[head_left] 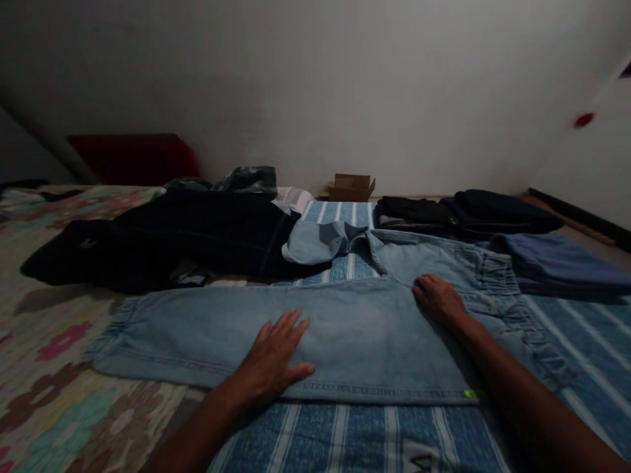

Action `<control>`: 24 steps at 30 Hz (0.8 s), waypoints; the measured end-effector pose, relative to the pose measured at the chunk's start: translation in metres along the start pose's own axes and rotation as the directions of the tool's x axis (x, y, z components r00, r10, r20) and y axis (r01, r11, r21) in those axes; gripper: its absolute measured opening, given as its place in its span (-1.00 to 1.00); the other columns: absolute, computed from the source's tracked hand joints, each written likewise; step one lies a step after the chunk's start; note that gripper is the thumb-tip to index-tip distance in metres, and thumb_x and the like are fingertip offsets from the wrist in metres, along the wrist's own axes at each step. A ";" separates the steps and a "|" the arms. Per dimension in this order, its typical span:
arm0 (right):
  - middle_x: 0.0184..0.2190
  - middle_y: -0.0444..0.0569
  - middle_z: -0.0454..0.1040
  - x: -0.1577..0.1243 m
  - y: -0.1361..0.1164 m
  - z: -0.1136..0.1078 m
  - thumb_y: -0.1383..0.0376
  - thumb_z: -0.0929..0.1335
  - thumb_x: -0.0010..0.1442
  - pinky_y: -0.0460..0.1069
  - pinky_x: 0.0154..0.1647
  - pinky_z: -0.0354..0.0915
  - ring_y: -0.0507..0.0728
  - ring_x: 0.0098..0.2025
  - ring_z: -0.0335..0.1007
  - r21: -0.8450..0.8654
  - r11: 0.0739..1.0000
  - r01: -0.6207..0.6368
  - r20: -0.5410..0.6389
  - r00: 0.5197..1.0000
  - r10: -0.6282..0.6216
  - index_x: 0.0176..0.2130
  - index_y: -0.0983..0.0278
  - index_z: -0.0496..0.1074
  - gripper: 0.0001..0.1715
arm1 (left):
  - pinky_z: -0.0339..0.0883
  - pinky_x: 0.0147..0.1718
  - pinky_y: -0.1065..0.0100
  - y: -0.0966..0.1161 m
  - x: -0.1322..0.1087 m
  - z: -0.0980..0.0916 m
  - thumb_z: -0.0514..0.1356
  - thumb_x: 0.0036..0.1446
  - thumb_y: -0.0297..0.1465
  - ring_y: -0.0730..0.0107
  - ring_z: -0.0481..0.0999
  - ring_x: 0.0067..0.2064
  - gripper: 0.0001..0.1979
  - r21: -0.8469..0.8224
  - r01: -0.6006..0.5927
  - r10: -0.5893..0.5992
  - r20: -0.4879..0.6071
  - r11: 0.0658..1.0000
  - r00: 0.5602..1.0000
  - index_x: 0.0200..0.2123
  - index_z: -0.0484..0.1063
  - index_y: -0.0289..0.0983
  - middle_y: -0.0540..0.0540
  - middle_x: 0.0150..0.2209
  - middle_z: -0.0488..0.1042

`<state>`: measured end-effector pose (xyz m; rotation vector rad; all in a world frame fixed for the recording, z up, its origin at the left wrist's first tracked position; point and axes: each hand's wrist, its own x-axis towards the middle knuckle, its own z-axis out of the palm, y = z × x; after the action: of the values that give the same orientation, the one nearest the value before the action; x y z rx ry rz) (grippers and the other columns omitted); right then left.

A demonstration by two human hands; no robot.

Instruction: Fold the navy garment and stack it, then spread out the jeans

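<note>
A pair of light blue jeans (345, 328) lies across the bedding, its elastic waist at the right and one leg stretched out to the left, with a gathered cuff. The other leg is bunched and partly folded behind it. My left hand (276, 358) rests flat on the near leg, fingers spread. Near the crotch, my right hand (438, 301) has its fingers curled against the denim, closed on the cloth. A small bright green tag (472, 393) shows on the near seam, by my right forearm.
Dark clothes (207, 230) are heaped at the back left. Folded dark garments (414, 210) and folded blue jeans (562, 263) sit at the right. Beneath lie a blue striped cloth (365, 427) and a floral sheet (73, 387). An open cardboard box (349, 189) stands by the wall.
</note>
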<state>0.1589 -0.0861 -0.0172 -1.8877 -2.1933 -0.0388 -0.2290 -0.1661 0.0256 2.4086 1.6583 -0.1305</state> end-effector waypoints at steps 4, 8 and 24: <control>-0.21 0.05 0.45 -0.014 0.021 -0.015 0.15 0.18 0.25 -0.04 -0.20 0.17 0.14 -0.18 0.35 -0.008 0.992 -0.122 -0.010 0.992 0.122 -0.14 0.28 0.39 -0.66 | -0.13 0.22 -0.08 0.005 -0.007 0.013 0.02 0.12 0.03 0.01 -0.08 0.33 -0.28 0.074 -0.027 0.031 -0.057 0.997 0.998 0.28 0.06 -0.17 -0.15 0.34 -0.08; -0.07 0.15 0.43 -0.036 0.059 -0.034 0.14 0.17 0.24 0.01 -0.09 0.18 0.22 -0.04 0.34 -0.039 0.934 -0.354 -0.064 0.934 0.351 -0.04 0.34 0.38 -0.56 | -0.09 0.21 -0.09 -0.010 -0.001 0.023 0.02 0.10 0.05 -0.03 -0.01 0.31 -0.28 0.124 -0.024 0.039 -0.125 0.992 0.991 0.26 0.12 -0.13 -0.13 0.33 -0.05; -0.31 0.18 0.56 -0.083 0.137 -0.050 -0.14 0.24 0.06 0.03 -0.37 0.26 0.29 -0.25 0.47 0.165 0.678 -0.716 0.042 0.692 0.721 -0.31 0.33 0.52 -0.37 | -0.19 0.24 -0.03 0.127 0.085 -0.004 0.01 0.16 0.00 0.08 -0.22 0.35 -0.28 -0.042 -0.383 0.384 0.032 0.923 0.923 0.30 0.01 -0.21 -0.21 0.35 -0.21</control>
<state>0.3124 -0.1536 -0.0051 -2.4749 -1.2251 0.2574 -0.0800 -0.1308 0.0284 2.6289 1.1296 -0.0834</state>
